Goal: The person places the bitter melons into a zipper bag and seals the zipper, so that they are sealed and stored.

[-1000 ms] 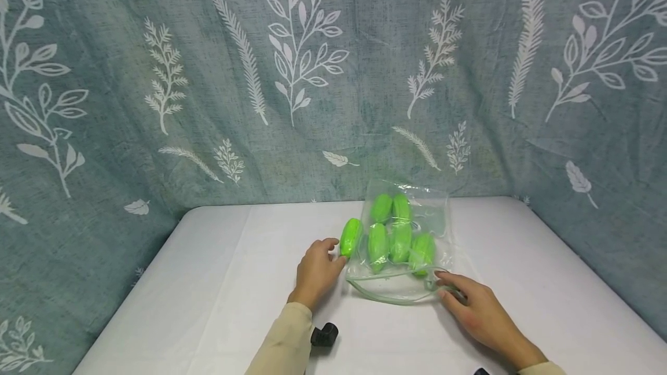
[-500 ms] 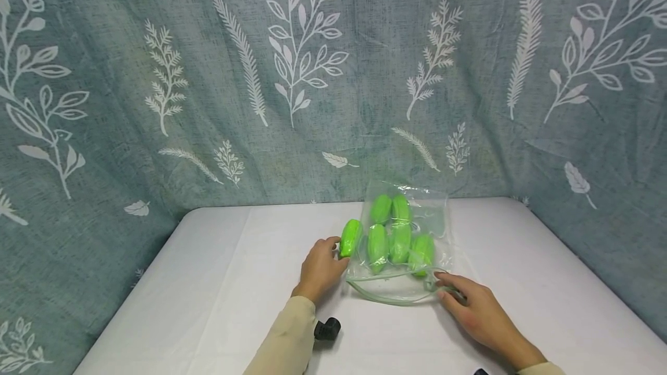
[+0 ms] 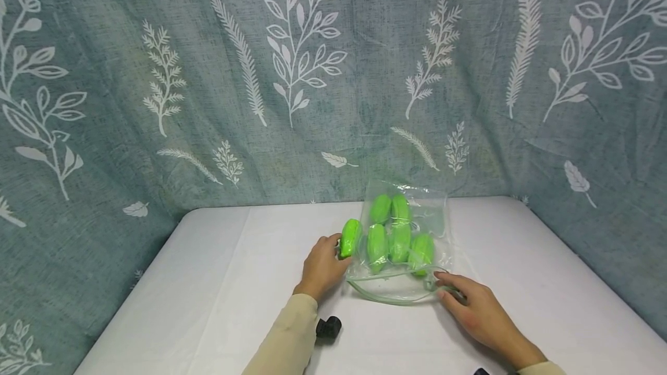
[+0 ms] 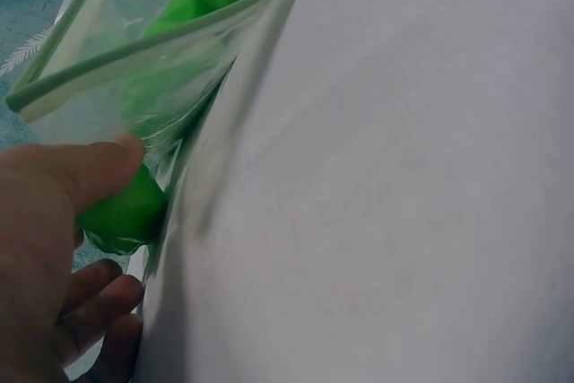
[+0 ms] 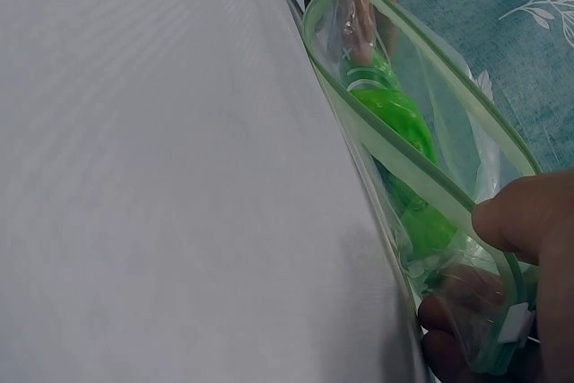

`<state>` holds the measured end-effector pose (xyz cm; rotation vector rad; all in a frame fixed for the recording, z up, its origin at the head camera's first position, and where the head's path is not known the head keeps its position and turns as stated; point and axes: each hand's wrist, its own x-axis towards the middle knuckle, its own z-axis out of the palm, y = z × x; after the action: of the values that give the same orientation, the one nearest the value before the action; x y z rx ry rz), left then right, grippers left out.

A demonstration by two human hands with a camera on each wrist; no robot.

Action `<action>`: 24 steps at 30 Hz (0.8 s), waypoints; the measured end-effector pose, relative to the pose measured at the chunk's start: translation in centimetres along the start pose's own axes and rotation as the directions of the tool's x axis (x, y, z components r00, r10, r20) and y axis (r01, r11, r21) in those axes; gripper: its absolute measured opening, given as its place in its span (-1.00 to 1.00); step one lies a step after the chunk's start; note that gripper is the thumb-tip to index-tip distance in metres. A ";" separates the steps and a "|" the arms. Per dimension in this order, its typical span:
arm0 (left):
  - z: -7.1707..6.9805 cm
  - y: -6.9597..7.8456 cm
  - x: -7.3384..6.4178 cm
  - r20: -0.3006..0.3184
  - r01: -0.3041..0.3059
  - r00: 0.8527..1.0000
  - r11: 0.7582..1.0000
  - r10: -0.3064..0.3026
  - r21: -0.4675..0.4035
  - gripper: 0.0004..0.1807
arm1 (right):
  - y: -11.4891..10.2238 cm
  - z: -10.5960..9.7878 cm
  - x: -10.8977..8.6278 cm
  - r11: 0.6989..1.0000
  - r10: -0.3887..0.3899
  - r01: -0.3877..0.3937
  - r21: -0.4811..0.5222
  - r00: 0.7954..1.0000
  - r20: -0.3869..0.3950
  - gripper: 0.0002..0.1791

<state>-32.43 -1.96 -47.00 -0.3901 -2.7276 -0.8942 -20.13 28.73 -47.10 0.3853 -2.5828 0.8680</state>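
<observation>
A bright-green, glossy, cucumber-shaped piece lies just left of a clear zip bag. My left hand holds this piece, thumb at its near end and fingers along its left side. In the left wrist view the thumb crosses over the green piece, and the index finger is mostly hidden. Several similar green pieces lie inside the bag, whose green-edged mouth gapes toward me. My right hand grips the mouth's right corner, thumb on the rim, beside a white zip slider.
A white cloth covers the table. Behind it and at both sides hangs a teal curtain with white leaf prints. A black device sits at my left wrist, and part of another shows near the right wrist.
My left hand has shifted slightly right and forward, its fingers now closer around the green piece. The right hand and the bag have stayed put.
</observation>
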 end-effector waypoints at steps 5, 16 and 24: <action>0.2 0.1 0.0 -0.009 0.008 1.000 0.999 -0.008 0.047 -0.31 | -0.1 -0.1 0.0 1.000 0.025 -0.025 0.007 0.999 0.024 -0.67; 0.0 0.1 0.0 -0.001 0.017 1.000 0.998 -0.017 0.066 -0.36 | -0.3 -0.1 0.0 0.999 0.035 -0.035 0.005 0.999 0.039 -0.68; 0.2 0.0 0.2 0.008 0.022 1.000 0.999 -0.023 0.050 -0.39 | -0.2 -0.1 0.0 0.999 0.032 -0.033 0.018 0.999 0.033 -0.67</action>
<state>-32.62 -1.84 -47.08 -0.3551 -2.7612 -0.8303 -20.00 28.68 -46.91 0.3665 -2.6199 0.9049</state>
